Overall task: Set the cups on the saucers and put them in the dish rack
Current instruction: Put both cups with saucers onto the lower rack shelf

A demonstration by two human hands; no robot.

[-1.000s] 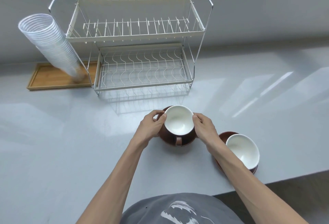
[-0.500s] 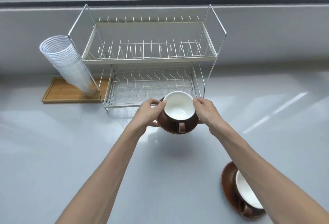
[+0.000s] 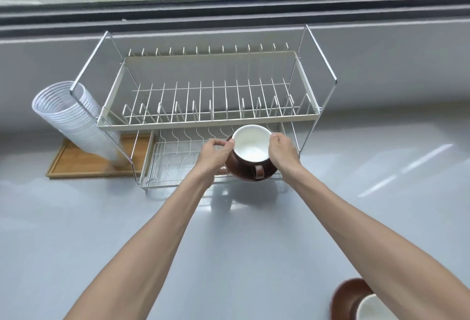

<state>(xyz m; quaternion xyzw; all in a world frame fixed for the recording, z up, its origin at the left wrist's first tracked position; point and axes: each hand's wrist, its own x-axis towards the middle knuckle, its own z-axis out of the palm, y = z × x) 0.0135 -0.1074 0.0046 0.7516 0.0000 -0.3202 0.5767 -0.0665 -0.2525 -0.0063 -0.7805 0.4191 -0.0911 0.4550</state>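
A brown cup [image 3: 251,145] with a white inside stands on a brown saucer [image 3: 244,173]. I hold the pair from both sides over the front right of the lower tier of the two-tier wire dish rack [image 3: 211,121]. My left hand [image 3: 216,154] grips the left edge, my right hand [image 3: 282,150] the right edge. The cup's handle points toward me. A second brown cup [image 3: 371,307] on its saucer [image 3: 346,294] sits on the counter at the bottom right, partly hidden by my right forearm.
A tilted stack of clear plastic cups [image 3: 76,121] rests on a wooden tray [image 3: 84,164] left of the rack. The grey counter [image 3: 101,230] runs to a low wall under a window behind the rack. The rack's upper tier overhangs the lower one.
Both hands lifted the cup and saucer off the counter and carried them forward to the rack's lower tier. My view tilted up, so the second cup slid to the bottom right.
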